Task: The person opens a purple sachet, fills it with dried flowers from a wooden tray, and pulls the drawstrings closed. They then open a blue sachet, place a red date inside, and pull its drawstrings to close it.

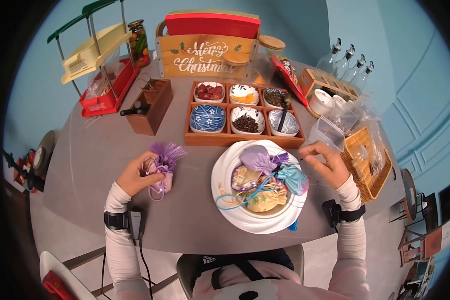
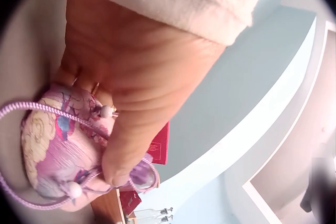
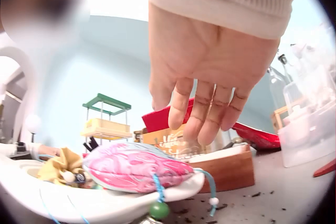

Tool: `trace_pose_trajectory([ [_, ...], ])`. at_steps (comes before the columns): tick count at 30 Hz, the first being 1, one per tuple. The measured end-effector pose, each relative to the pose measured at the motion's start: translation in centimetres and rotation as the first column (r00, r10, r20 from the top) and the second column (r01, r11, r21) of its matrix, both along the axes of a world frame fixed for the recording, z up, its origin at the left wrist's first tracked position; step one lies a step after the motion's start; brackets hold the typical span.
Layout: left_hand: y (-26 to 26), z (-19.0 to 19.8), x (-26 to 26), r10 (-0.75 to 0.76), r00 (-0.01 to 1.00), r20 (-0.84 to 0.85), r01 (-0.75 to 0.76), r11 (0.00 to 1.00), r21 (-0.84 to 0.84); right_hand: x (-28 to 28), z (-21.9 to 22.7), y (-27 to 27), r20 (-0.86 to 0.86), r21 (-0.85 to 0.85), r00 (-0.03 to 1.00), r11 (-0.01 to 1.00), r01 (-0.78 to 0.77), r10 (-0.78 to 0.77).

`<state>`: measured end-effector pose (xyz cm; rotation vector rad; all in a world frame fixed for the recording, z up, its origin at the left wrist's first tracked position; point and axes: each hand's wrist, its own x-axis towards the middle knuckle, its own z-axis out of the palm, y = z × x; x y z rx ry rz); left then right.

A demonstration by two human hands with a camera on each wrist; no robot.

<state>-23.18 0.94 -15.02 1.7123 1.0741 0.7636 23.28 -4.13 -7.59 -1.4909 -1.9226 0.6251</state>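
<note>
My left hand [image 1: 136,173] grips a pink-purple drawstring pouch [image 1: 165,181] with a purple tassel [image 1: 168,154], left of the white plate [image 1: 220,210]. In the left wrist view the thumb presses on the patterned pouch [image 2: 68,150], and its purple cord loops outward. My right hand [image 1: 327,164] hovers at the plate's right side, holding nothing, its fingers hanging relaxed in the right wrist view. On the plate lie several pouches: a lilac one [image 1: 257,159], a blue one [image 1: 294,179] and a yellow one [image 1: 267,200]. The blue and pink pouch [image 3: 136,169] sits at the plate's rim.
Behind the plate stands a wooden tray [image 1: 245,138] with small bowls. A wooden box [image 1: 150,107] is at the left, a wicker basket [image 1: 369,185] and plastic containers [image 1: 326,134] at the right. Dark crumbs [image 3: 255,194] lie on the table near the tray.
</note>
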Motion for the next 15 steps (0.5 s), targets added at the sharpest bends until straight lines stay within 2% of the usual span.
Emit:
trace_pose_trajectory([
  [2, -0.5, 0.7, 1.3, 0.031, 1.000, 0.004, -0.031, 0.998, -0.053, -0.7, 0.7, 0.2, 0.232, 0.153, 0.951, 0.958, -0.244, 0.205],
  [3, -0.7, 1.0, 1.7, 0.061, 0.998, 0.015, -0.059, 0.993, -0.106, -1.1, 0.7, 0.1, 0.219, 0.155, 0.953, 0.957, -0.247, 0.211],
  [4, -0.7, 0.8, 1.7, 0.067, 0.998, 0.000, -0.067, 0.992, -0.106, -1.4, 0.6, 0.1, 0.317, 0.182, 0.917, 0.933, -0.310, 0.243],
  [5, -0.5, 0.1, 1.4, 0.063, 0.997, -0.052, -0.064, 0.998, -0.019, -1.6, 0.4, 0.0, 0.413, 0.205, 0.871, 0.905, -0.373, 0.266],
  [6, -0.5, -0.1, 1.2, 0.060, 0.993, -0.103, -0.053, 0.996, 0.069, -1.7, 0.0, -0.3, 0.446, 0.192, 0.855, 0.904, -0.381, 0.265],
  [7, -0.9, 0.3, 1.3, 0.064, 0.991, -0.116, -0.055, 0.996, 0.074, -1.8, -0.2, -0.5, 0.436, 0.201, 0.860, 0.902, -0.381, 0.266],
  [9, -1.6, 0.9, 1.4, 0.209, 0.963, -0.172, -0.153, 0.944, 0.291, -1.7, -0.4, -1.0, 0.515, 0.175, 0.828, 0.918, -0.356, 0.223],
  [10, -1.7, 1.5, 1.5, 0.208, 0.961, -0.183, -0.148, 0.944, 0.295, -1.5, -0.8, -1.1, 0.490, 0.186, 0.841, 0.914, -0.360, 0.231],
  [12, -2.1, 2.7, 2.0, 0.373, 0.909, -0.187, -0.224, 0.814, 0.536, -1.5, -1.4, -1.4, 0.470, 0.221, 0.858, 0.914, -0.341, 0.206],
  [13, -2.3, 3.7, 2.9, 0.372, 0.908, -0.194, -0.221, 0.816, 0.534, -1.7, -1.7, -1.5, 0.459, 0.249, 0.869, 0.912, -0.326, 0.185],
  [15, -2.8, 6.8, 6.0, 0.364, 0.928, -0.083, -0.266, 0.800, 0.539, -2.2, -2.0, -1.5, 0.454, 0.213, 0.877, 0.936, -0.279, 0.158],
])
